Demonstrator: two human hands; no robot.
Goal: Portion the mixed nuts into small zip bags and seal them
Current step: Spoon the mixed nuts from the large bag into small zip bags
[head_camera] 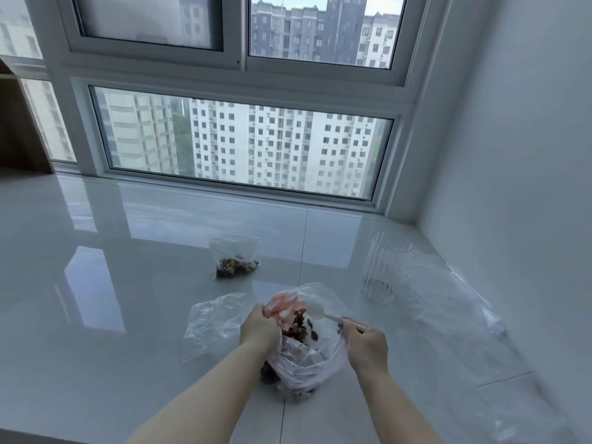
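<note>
A large clear plastic bag of mixed nuts (304,363) stands on the white tiled surface in front of me. My left hand (259,328) grips a small zip bag with a red strip (282,307) at the large bag's mouth. My right hand (365,346) holds a white spoon (320,312), its bowl over the nuts beside the small bag. Dark nuts (299,326) show between the two hands. Farther back lies another small zip bag (235,259) with nuts in its bottom.
An empty clear plastic bag (211,325) lies left of my left hand. A ribbed clear glass (386,267) stands at the right, with more clear plastic sheets (455,312) beside it along the wall. A window runs along the far edge.
</note>
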